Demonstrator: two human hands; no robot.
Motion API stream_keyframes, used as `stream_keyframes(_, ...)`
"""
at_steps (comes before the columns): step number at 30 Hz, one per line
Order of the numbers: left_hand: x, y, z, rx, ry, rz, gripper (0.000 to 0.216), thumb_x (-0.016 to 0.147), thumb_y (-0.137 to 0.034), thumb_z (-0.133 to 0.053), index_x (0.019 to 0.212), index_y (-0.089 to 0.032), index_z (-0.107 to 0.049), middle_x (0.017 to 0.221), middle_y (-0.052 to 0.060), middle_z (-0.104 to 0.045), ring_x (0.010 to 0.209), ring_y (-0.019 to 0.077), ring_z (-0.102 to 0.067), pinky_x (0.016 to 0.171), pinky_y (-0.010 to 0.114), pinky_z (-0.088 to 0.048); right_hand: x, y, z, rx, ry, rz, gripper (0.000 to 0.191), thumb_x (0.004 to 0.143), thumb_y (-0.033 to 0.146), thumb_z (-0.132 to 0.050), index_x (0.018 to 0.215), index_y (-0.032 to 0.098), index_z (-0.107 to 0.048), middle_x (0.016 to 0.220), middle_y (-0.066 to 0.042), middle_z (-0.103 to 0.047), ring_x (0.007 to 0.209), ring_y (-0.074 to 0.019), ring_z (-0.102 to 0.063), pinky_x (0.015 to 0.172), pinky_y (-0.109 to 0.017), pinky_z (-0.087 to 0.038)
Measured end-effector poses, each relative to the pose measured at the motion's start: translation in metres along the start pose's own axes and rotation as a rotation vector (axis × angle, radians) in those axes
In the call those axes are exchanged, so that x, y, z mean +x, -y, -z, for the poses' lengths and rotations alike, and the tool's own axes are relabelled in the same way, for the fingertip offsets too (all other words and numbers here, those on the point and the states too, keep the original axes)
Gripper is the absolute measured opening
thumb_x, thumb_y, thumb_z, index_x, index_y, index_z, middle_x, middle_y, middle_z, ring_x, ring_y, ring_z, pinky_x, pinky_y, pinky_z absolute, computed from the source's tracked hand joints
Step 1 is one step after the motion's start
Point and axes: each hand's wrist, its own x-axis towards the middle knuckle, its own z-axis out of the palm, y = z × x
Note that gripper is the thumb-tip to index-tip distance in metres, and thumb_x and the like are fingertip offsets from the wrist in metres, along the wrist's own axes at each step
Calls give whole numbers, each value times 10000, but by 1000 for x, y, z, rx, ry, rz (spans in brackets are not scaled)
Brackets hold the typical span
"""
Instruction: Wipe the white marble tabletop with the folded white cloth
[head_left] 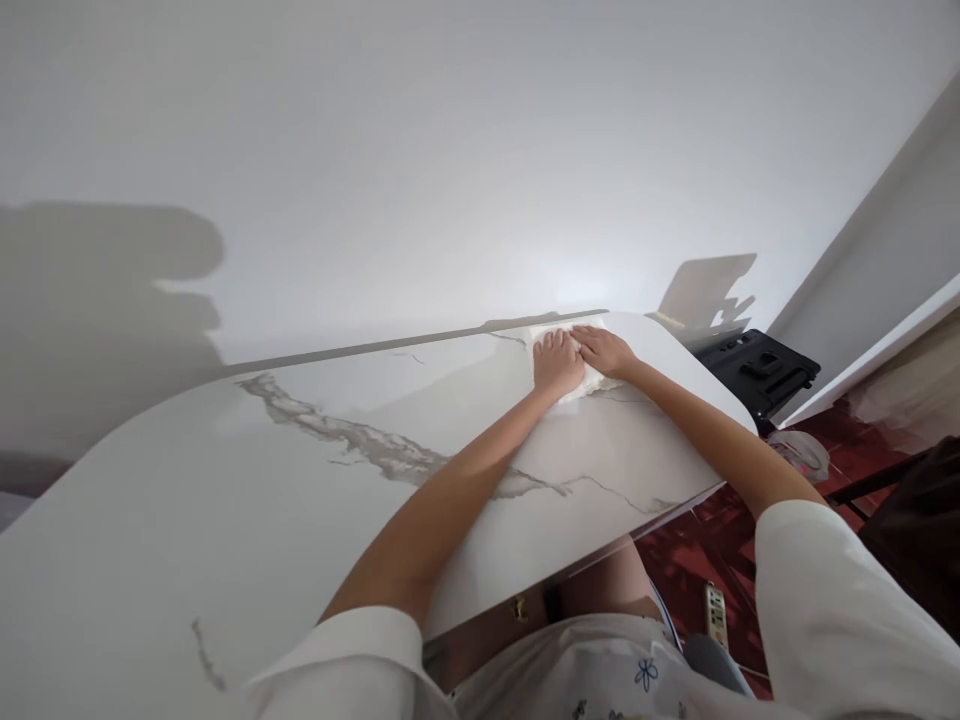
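A white cloth [591,383], or possibly a thick paper towel, lies near the far right end of the marble-patterned white table [300,520]. My left hand [557,364] rests flat on its left part, fingers spread and pointing away from me. Over the right part of the cloth lies my right hand [607,351], its fingers stretched out to the left and almost touching the left hand. Both palms press down on the cloth, so its middle is hidden beneath them.
The table's far edge runs along a white wall [420,180]. A black case [765,365] stands past the right end. On the red floor [675,555] are a power strip [716,612] and a clear plastic item [802,452]. Dark furniture [915,520] stands at the far right.
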Motion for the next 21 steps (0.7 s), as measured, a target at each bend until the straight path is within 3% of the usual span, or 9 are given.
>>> stream_keyframes(8, -115, -47, 21, -106, 106, 92, 558, 901, -225, -289, 1449, -128, -325, 1543, 94, -301, 1438, 240, -221, 1177, 429, -172, -114, 51, 25, 38, -15, 58, 489, 956, 260, -325, 1414, 137, -442, 1457, -102, -428, 1355, -243, -384, 1122, -458, -327)
stream_keyframes(12, -157, -79, 23, -230, 176, 170, 605, 874, -231, -344, 1470, -148, -281, 1557, 69, -264, 1452, 220, -174, 1191, 413, -149, -171, 56, 42, 92, -19, 119, 493, 961, 283, -345, 1443, 199, -403, 1468, -72, -413, 1359, -237, -377, 1115, -474, -342)
stream_keyframes(16, -164, -114, 19, -340, 238, 166, 622, 860, -254, -389, 1470, -172, -294, 1560, 56, -244, 1455, 230, -151, 1199, 408, -162, -205, 32, 55, 117, -8, 134, 493, 971, 306, -339, 1447, 191, -397, 1462, -90, -420, 1359, -238, -377, 1117, -480, -341)
stream_keyframes(21, -130, -155, 4, -424, 274, 72, 601, 889, -272, -336, 1468, -113, -297, 1560, 90, -233, 1457, 228, -145, 1211, 402, -122, -219, -27, 60, 112, -39, 76, 483, 963, 336, -352, 1423, 223, -442, 1441, -74, -457, 1333, -245, -416, 1112, -474, -361)
